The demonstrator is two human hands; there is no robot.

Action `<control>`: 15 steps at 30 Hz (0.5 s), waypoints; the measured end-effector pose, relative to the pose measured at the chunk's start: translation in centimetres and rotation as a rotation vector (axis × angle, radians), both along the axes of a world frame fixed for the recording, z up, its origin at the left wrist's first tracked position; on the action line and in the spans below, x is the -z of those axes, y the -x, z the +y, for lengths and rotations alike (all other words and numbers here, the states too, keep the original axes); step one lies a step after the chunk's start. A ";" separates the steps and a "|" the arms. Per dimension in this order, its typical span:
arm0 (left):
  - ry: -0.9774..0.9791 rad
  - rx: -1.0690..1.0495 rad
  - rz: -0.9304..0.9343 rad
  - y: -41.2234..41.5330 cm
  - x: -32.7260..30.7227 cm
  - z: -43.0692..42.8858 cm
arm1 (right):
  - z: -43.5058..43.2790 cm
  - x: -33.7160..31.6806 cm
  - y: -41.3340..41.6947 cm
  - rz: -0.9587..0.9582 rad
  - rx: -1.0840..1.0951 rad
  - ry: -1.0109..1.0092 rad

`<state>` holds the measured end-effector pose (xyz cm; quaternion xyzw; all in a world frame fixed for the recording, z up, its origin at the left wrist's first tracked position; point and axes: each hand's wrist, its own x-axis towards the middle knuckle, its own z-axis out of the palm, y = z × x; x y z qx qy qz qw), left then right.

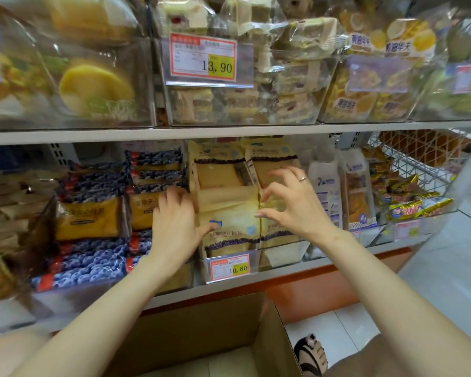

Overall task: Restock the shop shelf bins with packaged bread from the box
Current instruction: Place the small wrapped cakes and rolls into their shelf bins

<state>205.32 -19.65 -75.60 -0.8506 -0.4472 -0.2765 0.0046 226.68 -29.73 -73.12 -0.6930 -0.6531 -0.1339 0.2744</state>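
1. Our left hand (174,221) grips the left edge of a beige bread packet (229,221). The fingers curl behind it and the thumb lies across its front.
2. Our right hand (291,205) arches over the packet's right edge with its fingers spread and bent. The thumb and forefinger tips sit at that edge, but we cannot tell whether they pinch it or only touch it. A ring (302,179) shows on one finger.
3. The packet stands upright at the front of a clear bin (252,253) on the lower shelf, just above a price tag (230,266) reading 10.80. Its purple band runs along the bottom.
4. More beige packets (218,170) of the same kind stand behind it in the bin, with their purple bands at the top.
5. Left of the bin lie blue, blueberry-printed packets (93,257) and orange ones (87,219).
6. The cardboard box (201,322) sits open below the shelf between our forearms. We cannot see what is inside it.
7. On the upper shelf (229,130), clear bins hold wrapped cakes, and one carries a label (203,59) reading 13.90.
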 end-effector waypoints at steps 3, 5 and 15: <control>-0.026 0.005 -0.051 0.0 1.1 -0.4 | 0.2 0.3 1.8 -0.020 0.078 0.109; -0.007 -0.005 -0.115 -0.1 1.3 -0.5 | 0.3 0.4 2.5 0.000 0.118 0.152; 0.151 -0.119 -0.233 0.1 1.3 -1.4 | 0.4 1.4 2.7 -0.124 0.214 0.101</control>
